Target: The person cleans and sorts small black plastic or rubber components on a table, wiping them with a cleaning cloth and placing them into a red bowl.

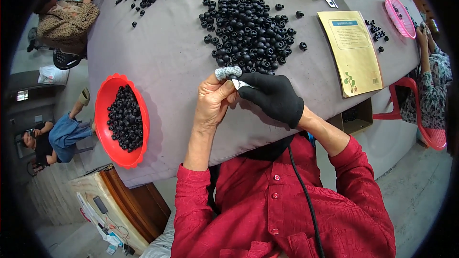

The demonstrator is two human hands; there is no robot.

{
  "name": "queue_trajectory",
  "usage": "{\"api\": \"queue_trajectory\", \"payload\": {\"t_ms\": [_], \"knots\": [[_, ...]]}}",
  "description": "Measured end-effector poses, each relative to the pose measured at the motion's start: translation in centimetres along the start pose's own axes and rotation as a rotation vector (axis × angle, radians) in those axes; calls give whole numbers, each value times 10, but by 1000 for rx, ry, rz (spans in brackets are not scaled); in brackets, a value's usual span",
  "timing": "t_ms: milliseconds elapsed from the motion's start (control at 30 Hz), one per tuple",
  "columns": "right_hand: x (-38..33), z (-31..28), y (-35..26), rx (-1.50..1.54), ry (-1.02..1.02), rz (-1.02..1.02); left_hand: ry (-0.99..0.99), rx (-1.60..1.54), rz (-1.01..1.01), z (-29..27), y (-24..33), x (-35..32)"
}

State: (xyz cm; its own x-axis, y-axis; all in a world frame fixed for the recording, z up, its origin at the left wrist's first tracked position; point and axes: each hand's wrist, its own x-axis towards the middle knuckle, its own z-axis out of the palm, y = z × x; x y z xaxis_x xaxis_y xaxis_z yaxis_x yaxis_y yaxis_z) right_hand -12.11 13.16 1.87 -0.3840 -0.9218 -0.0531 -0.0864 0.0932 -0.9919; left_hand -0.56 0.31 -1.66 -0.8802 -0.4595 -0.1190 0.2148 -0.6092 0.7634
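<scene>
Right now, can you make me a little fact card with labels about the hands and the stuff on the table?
Left hand: bare, grey speckled cover on one finger; seems to pinch a small black piece
Right hand: black-gloved, holding a small pale piece, kind unclear
Black pile: many small round pieces, beyond the hands
Red bowl: left side, scalloped rim, black pieces inside
Yellow booklet: lying flat, right of the pile
Table cover: greyish

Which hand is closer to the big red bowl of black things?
The left. The left hand is to the right of the big red bowl, across some tablecloth. The right hand, in a black glove, is farther right, past the left hand.
</scene>
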Motion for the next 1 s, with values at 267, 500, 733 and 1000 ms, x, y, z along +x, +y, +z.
{"api": "queue_trajectory", "payload": {"t_ms": [267,500,733,1000], "knots": [[-1,0,-4,22,-12,26,2,1,13,0,0,-2],[-1,1,1,-7,13,8,1,1,-7,-1,-2,-1],[1,0,-3,-3,-14,51,23,56,-18,2,1,-2],[2,0,1,-55,39,-27,-1,54,-24,2,3,-1]]}}
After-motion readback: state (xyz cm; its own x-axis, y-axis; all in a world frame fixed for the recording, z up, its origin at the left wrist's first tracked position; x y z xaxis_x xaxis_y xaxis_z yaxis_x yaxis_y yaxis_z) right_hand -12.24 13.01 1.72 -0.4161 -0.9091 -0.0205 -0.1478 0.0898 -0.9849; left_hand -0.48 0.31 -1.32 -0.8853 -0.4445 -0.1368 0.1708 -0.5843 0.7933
